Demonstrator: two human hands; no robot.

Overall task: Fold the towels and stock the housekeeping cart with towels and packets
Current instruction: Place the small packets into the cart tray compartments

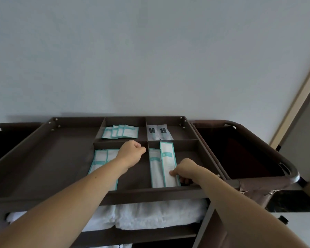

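Observation:
The brown housekeeping cart (43, 151) has a divided top tray. In the near right compartment my right hand (185, 169) pinches the near end of a long white and teal packet (168, 161), which lies next to a second long packet (155, 167). My left hand (132, 152) is a closed fist over the near middle compartment, above two long teal-edged packets (101, 160); nothing shows in it. Several small teal packets (121, 131) fill the far middle compartment. Two white packets with dark labels (157, 132) lie in the far right one. Folded white towels (150, 215) sit on the shelf below.
A wide bare compartment (48, 158) takes up the tray's left side. A dark fabric bag on a metal frame (245, 149) hangs at the cart's right end, another at the left. A pale wall stands right behind the cart. A door frame (297, 97) rises at the right.

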